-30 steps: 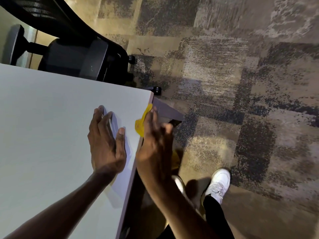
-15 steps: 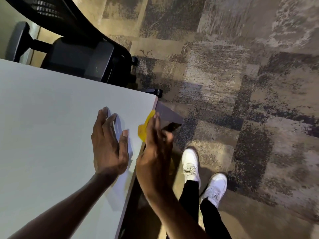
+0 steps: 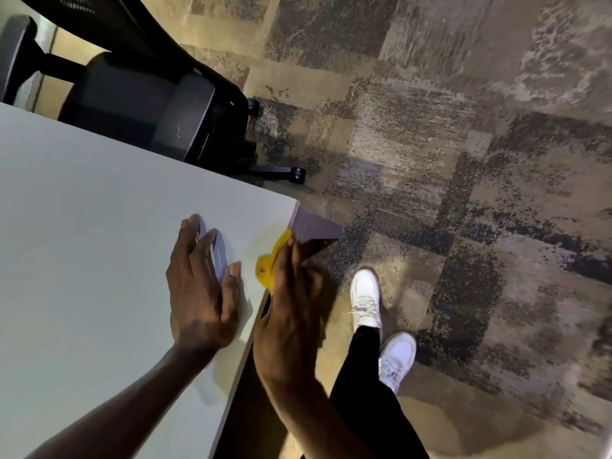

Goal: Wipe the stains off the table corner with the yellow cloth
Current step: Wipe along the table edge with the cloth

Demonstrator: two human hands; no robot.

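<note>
Head view is showing the left grip (image 3: 202,293) lying released, fingers spread flat on the white counter (image 3: 82,226) near its far right corner. Just to its right, the right grip (image 3: 291,313) is grasping the bunched yellow cloth (image 3: 267,268), pressing it against the counter's right edge a little nearer than the corner. A black office chair (image 3: 149,94) is standing beyond the counter's far edge, and two white shoes (image 3: 366,299) are resting on the patchy carpet (image 3: 480,177) to the right.
</note>
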